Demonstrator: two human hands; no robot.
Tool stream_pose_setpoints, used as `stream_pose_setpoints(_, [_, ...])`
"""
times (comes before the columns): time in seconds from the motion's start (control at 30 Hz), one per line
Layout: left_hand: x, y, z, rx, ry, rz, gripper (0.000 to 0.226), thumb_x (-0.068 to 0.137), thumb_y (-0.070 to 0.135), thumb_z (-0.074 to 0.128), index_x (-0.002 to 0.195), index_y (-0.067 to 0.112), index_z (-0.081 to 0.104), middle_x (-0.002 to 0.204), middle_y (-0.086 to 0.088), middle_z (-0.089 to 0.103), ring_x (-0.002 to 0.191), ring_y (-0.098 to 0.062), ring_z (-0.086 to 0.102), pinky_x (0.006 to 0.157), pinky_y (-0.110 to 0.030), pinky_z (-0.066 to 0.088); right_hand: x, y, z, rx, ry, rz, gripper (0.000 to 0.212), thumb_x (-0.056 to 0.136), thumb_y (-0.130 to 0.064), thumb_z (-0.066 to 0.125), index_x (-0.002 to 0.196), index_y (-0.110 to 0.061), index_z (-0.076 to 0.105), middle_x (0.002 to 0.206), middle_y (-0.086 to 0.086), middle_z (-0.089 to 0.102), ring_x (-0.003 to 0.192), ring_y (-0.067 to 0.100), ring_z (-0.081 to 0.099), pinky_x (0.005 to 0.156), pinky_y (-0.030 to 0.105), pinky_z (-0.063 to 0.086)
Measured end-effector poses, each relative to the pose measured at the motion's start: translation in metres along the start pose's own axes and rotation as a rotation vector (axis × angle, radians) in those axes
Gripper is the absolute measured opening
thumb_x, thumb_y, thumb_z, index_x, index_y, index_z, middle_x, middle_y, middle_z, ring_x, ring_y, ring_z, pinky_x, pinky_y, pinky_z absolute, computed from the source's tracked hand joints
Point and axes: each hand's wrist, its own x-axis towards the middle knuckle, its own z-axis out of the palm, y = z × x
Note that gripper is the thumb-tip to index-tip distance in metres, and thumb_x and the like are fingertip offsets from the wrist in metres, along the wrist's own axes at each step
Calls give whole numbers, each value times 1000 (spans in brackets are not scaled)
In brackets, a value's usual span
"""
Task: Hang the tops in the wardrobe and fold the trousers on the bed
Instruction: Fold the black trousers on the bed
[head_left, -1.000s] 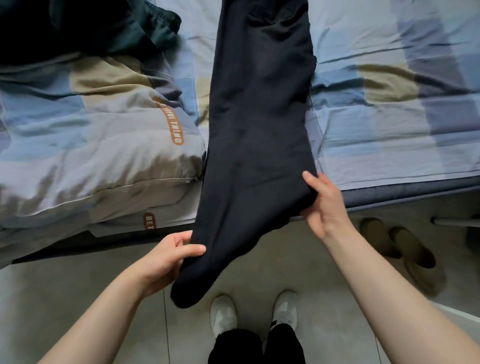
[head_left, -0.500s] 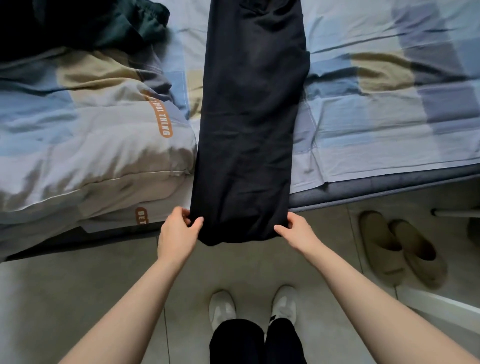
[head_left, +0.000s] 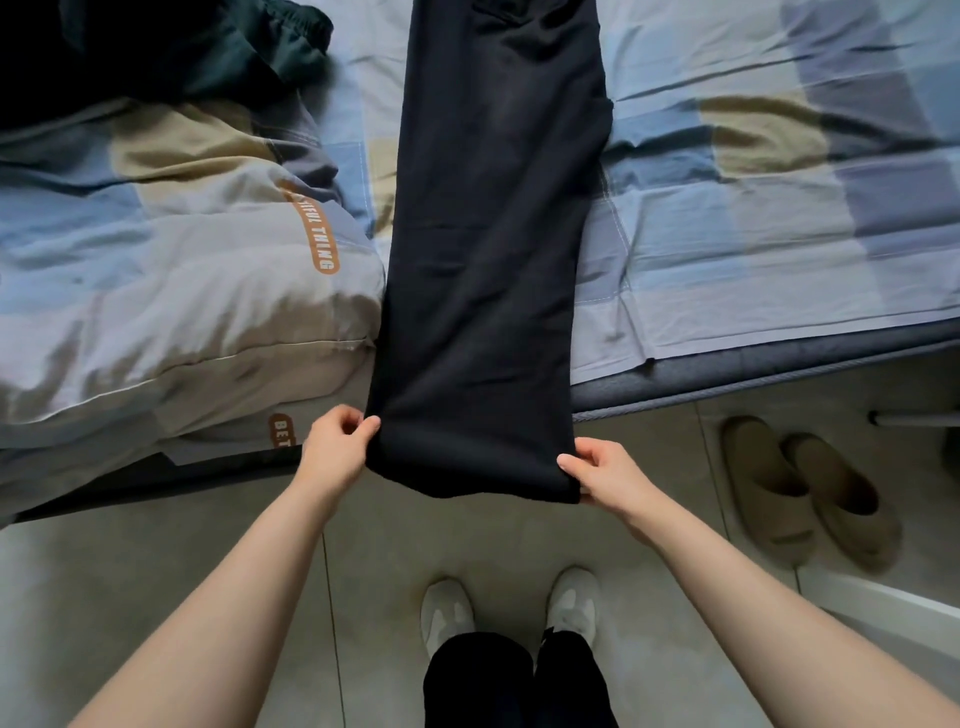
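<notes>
Black trousers lie lengthwise across the bed, folded leg on leg, with the hem end hanging past the bed's edge over the floor. My left hand pinches the hem's left corner. My right hand pinches the right corner. The hem is stretched flat between them. The waist end runs out of view at the top. A dark green garment lies bunched at the far left of the bed.
A folded checked quilt lies on the bed to the left of the trousers. Tan slippers sit on the tiled floor at the right. My feet in white shoes stand just below the hem.
The hem hung crooked with my hands at uneven heights; my hands have since moved to its two corners and pulled it straight and level at the bed's edge.
</notes>
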Motion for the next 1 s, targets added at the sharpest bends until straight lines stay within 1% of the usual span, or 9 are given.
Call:
stream_pose_setpoints(0.07, [1, -1, 1, 141, -16, 26, 13, 93, 26, 60, 89, 14, 59, 89, -4, 66, 89, -26, 59, 82, -38, 47, 9, 3, 4, -309, 103, -32, 20, 93, -10, 50, 107, -11, 65, 95, 4, 66, 95, 22, 60, 81, 31, 44])
stream_pose_setpoints(0.23, [-4, 2, 12, 47, -39, 42, 24, 87, 30, 69, 103, 22, 52, 84, 14, 57, 88, -15, 58, 78, -30, 43, 26, 0, 15, -538, -33, 81, 43, 91, -29, 59, 124, -4, 48, 124, 11, 57, 117, 30, 53, 89, 31, 41])
stream_pose_setpoints(0.47, [-13, -14, 3, -268, -212, 96, 5, 86, 20, 72, 91, 21, 73, 88, 4, 76, 82, -2, 70, 64, -9, 49, 32, 1, 16, 243, -63, 133, 45, 87, -11, 66, 128, -16, 50, 127, 0, 59, 99, 9, 56, 76, 18, 44])
stream_pose_setpoints(0.53, [-18, -18, 2, -266, -332, 107, 12, 86, 20, 74, 97, 24, 73, 94, 9, 76, 87, 0, 70, 67, -9, 51, 31, 2, 19, 220, -107, 79, 51, 84, -4, 67, 132, -11, 51, 127, 3, 62, 97, 8, 59, 71, 12, 45])
stream_pose_setpoints(0.6, [-23, -25, 6, -211, -442, 95, 23, 84, 17, 75, 104, 26, 68, 99, 10, 75, 94, -1, 69, 76, -15, 54, 27, 1, 23, 177, -184, 41, 57, 81, -1, 68, 134, -14, 50, 128, 0, 62, 106, 8, 59, 79, 13, 45])
stream_pose_setpoints(0.73, [-33, -32, 19, -215, -394, 87, 37, 85, 10, 72, 116, 27, 61, 110, 12, 71, 103, 1, 65, 90, -24, 52, 14, 2, 18, 218, -287, 31, 51, 83, -6, 67, 130, -18, 53, 124, -1, 65, 114, 13, 60, 98, 27, 46])
stream_pose_setpoints(0.83, [-40, -34, 17, -392, -432, -20, 27, 92, 8, 60, 113, 23, 66, 111, 1, 73, 108, -18, 67, 96, -40, 51, 0, 4, -1, 221, -271, -9, 38, 86, -12, 66, 124, -15, 59, 118, 0, 69, 108, 11, 63, 92, 24, 46])
stream_pose_setpoints(0.9, [-47, -34, 8, -577, -494, -70, 30, 94, 10, 55, 121, 23, 61, 115, -8, 72, 106, -28, 68, 89, -45, 50, -13, 4, -13, 272, -287, -30, 37, 84, -20, 68, 120, -17, 62, 119, 4, 68, 106, 13, 62, 89, 29, 43])
stream_pose_setpoints(1.0, [-67, -35, -10, -643, -436, -17, 47, 95, 12, 57, 127, 43, 40, 109, -7, 73, 93, -28, 71, 70, -41, 52, -38, 12, -22, 358, -269, -42, 55, 72, -26, 76, 122, -19, 54, 112, 3, 69, 99, 12, 63, 83, 33, 43])
